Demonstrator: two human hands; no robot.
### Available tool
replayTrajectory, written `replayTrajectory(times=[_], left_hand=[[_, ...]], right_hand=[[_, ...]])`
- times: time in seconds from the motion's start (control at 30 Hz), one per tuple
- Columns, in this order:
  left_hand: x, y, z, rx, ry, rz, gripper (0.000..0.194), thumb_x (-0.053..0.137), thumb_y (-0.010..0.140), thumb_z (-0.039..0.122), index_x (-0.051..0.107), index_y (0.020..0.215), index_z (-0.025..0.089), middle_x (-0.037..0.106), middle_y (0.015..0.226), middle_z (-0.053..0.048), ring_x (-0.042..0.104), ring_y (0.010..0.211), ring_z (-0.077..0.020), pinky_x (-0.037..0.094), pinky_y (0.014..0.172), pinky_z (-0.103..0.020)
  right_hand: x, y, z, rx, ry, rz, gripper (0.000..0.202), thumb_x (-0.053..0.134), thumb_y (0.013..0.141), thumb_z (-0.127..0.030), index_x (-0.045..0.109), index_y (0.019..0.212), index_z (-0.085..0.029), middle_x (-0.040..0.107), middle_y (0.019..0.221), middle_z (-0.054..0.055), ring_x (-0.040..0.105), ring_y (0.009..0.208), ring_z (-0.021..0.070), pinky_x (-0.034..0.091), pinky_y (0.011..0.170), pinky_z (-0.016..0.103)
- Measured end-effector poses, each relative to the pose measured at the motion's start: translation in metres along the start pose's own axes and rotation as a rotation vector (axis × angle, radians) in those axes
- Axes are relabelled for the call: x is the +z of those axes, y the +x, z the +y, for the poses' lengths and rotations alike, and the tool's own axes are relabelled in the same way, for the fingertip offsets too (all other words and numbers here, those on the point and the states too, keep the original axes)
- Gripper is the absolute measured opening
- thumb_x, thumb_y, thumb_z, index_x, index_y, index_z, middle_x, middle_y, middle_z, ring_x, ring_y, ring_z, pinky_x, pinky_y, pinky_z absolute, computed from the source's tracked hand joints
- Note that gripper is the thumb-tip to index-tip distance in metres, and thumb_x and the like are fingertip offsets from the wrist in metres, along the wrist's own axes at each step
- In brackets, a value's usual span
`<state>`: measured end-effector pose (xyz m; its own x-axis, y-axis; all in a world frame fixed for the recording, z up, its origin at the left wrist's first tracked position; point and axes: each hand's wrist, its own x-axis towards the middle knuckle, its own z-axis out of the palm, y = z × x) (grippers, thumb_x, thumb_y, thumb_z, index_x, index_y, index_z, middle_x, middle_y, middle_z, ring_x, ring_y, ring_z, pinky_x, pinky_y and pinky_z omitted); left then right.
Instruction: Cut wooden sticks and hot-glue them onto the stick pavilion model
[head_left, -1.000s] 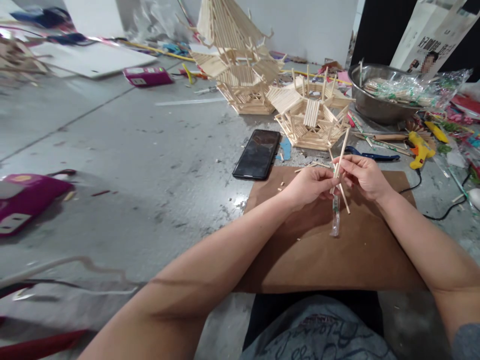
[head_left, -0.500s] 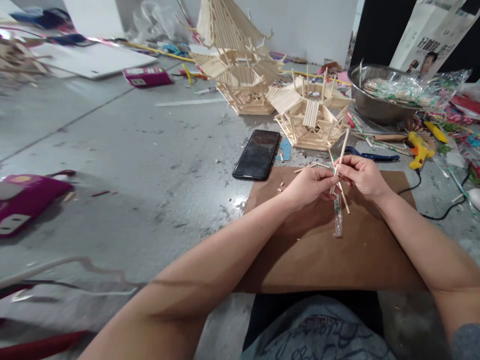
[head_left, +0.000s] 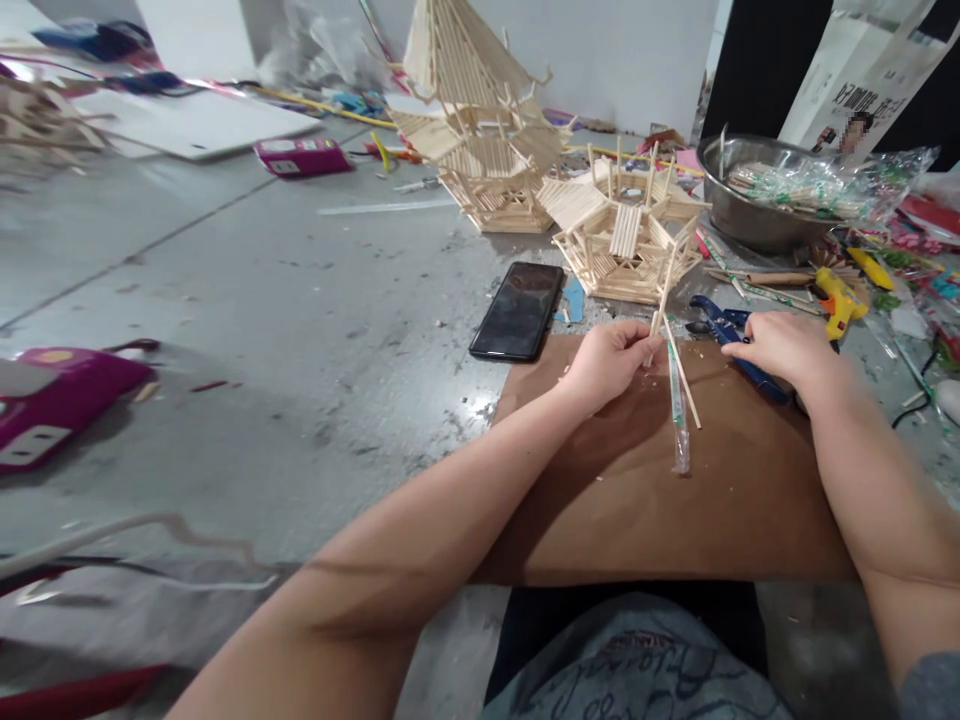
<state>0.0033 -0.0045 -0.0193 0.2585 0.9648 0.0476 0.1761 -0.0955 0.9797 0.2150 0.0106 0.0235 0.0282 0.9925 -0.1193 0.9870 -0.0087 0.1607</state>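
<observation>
My left hand (head_left: 616, 362) pinches thin wooden sticks (head_left: 665, 283) above the brown board (head_left: 637, 520). My right hand (head_left: 787, 348) is on the blue pliers (head_left: 739, 345) at the board's upper right, its fingers closed round a handle. A loose stick (head_left: 684, 378) and a clear wrapper with green print (head_left: 679, 430) lie beside my left hand. Behind the board stands a low stick-built model (head_left: 626, 240), open at the top. A taller stick tower with a pointed roof (head_left: 480, 130) is behind it to the left.
A black phone (head_left: 517, 311) lies left of the board. At the right are a yellow glue gun (head_left: 840, 302) with a cord and a metal bowl (head_left: 750, 225) of wrapped sticks. Purple power strips (head_left: 67, 405) sit at the left.
My right hand has left the sticks and moved right onto the pliers, which now lie angled over the board's edge. My left hand keeps its sticks and has shifted slightly left.
</observation>
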Motion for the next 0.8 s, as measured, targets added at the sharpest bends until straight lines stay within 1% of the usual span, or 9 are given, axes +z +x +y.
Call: replayTrajectory(times=[0.07,0.17,0.27,0.33,0.47,0.57,0.63,0.73,0.8], left_hand=[[0.0,0.001,-0.003,0.022,0.038,0.009,0.019,0.053,0.075,0.029,0.056,0.063,0.015,0.059,0.06,0.0,0.053,0.054,-0.0078,0.043,0.056,-0.022],[-0.001,0.002,-0.003,0.036,0.072,0.021,0.02,0.053,0.075,0.031,0.057,0.063,0.015,0.059,0.06,0.0,0.053,0.055,-0.0082,0.044,0.058,-0.022],[-0.001,0.001,0.0,0.024,0.034,0.03,0.021,0.052,0.076,0.031,0.059,0.064,0.015,0.06,0.061,0.0,0.054,0.055,-0.0079,0.045,0.057,-0.021],[0.0,0.001,0.001,0.005,-0.007,0.045,0.02,0.053,0.075,0.031,0.061,0.069,0.014,0.061,0.064,-0.001,0.055,0.056,-0.0078,0.045,0.056,-0.02],[0.0,0.003,-0.001,-0.013,-0.068,0.071,0.02,0.057,0.074,0.033,0.064,0.079,0.015,0.063,0.066,-0.001,0.056,0.056,-0.0075,0.045,0.054,-0.019],[0.0,0.002,-0.002,-0.002,-0.154,0.022,0.022,0.058,0.073,0.036,0.064,0.075,0.014,0.065,0.076,-0.004,0.059,0.062,-0.0094,0.047,0.054,-0.02],[0.0,0.001,-0.001,0.03,-0.202,-0.022,0.024,0.06,0.071,0.037,0.063,0.071,0.014,0.065,0.09,-0.008,0.062,0.077,-0.0142,0.049,0.056,-0.02],[0.0,-0.001,0.002,0.043,-0.259,-0.064,0.025,0.063,0.068,0.038,0.063,0.071,0.013,0.061,0.109,-0.011,0.06,0.095,-0.0188,0.05,0.058,-0.019],[0.0,-0.002,0.004,0.008,-0.284,-0.091,0.025,0.063,0.068,0.037,0.063,0.072,0.013,0.062,0.106,-0.009,0.061,0.089,-0.0162,0.05,0.057,-0.019]], right_hand=[[0.003,0.003,-0.002,-0.009,-0.05,-0.116,0.041,0.049,0.074,-0.05,0.065,0.091,-0.016,0.065,0.1,0.015,0.059,0.09,0.0277,0.041,0.068,0.036],[0.006,0.009,-0.001,-0.006,-0.04,-0.137,0.037,0.044,0.077,-0.041,0.064,0.093,-0.015,0.065,0.1,0.016,0.06,0.087,0.0263,0.041,0.065,0.033],[0.002,0.014,0.011,0.042,0.028,-0.063,0.035,0.041,0.077,-0.039,0.065,0.088,-0.016,0.066,0.091,0.014,0.061,0.079,0.025,0.039,0.059,0.031],[-0.006,0.013,0.023,0.066,0.117,0.036,0.035,0.043,0.077,-0.044,0.064,0.083,-0.016,0.066,0.082,0.012,0.06,0.074,0.0237,0.038,0.056,0.031],[-0.027,-0.004,0.038,0.074,0.559,0.144,0.036,0.057,0.069,-0.052,0.059,0.082,-0.018,0.056,0.057,0.002,0.05,0.047,0.0139,0.035,0.045,0.027],[-0.04,-0.019,0.036,-0.005,0.996,0.055,0.032,0.065,0.065,-0.048,0.052,0.074,-0.021,0.046,0.048,-0.005,0.036,0.035,0.0075,0.027,0.035,0.023],[-0.044,-0.025,0.03,-0.099,1.232,-0.038,0.033,0.07,0.061,-0.045,0.05,0.072,-0.021,0.044,0.045,-0.006,0.035,0.033,0.0062,0.023,0.033,0.022],[-0.043,-0.028,0.021,-0.214,1.438,-0.204,0.032,0.071,0.06,-0.041,0.053,0.078,-0.021,0.045,0.043,-0.007,0.034,0.032,0.0057,0.02,0.033,0.021],[-0.039,-0.027,0.015,-0.274,1.527,-0.285,0.032,0.067,0.063,-0.039,0.057,0.087,-0.02,0.044,0.042,-0.008,0.031,0.03,0.0049,0.021,0.034,0.023]])
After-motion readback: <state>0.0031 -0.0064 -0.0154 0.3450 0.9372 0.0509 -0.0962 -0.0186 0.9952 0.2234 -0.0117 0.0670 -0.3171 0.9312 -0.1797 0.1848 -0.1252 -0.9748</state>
